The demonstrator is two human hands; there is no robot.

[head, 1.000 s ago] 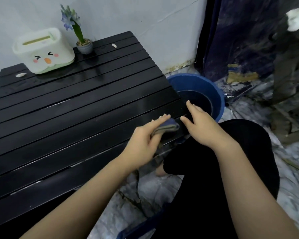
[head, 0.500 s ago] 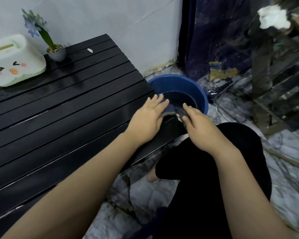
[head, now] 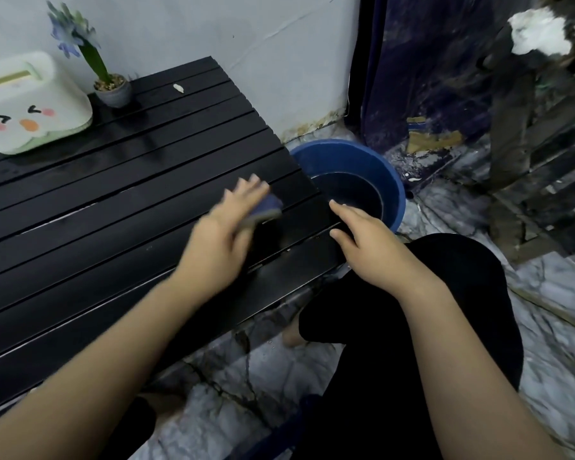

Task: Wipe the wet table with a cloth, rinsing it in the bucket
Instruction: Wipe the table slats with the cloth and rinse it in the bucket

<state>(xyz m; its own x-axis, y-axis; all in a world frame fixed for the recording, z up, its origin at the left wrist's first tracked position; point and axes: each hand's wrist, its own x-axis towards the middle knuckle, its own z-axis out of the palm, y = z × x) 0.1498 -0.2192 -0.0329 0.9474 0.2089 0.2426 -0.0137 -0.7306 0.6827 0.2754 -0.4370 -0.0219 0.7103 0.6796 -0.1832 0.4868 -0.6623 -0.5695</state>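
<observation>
From where I watch, the black slatted table [head: 120, 200] fills the left half of the frame; its right edge runs diagonally down through the centre. The blue bucket [head: 379, 167] stands on the floor just past that edge, right of centre, rim partly hidden behind the table corner. The slats between the hands and the upper-left objects lie open. My left hand [head: 223, 234] presses flat, fingers spread, on the cloth [head: 266, 209] near the right edge; the hand is motion-blurred. My right hand [head: 365, 237] lies open, fingers loosely extended, on the table's corner beside the bucket, holding nothing. The cloth is dark blue with a grey underside, mostly covered by the fingers. Slats glisten wet in patches. Upper left: a white box [head: 30, 104] with a cartoon face, and 1 small potted flower [head: 112, 89]. No readable writing.
</observation>
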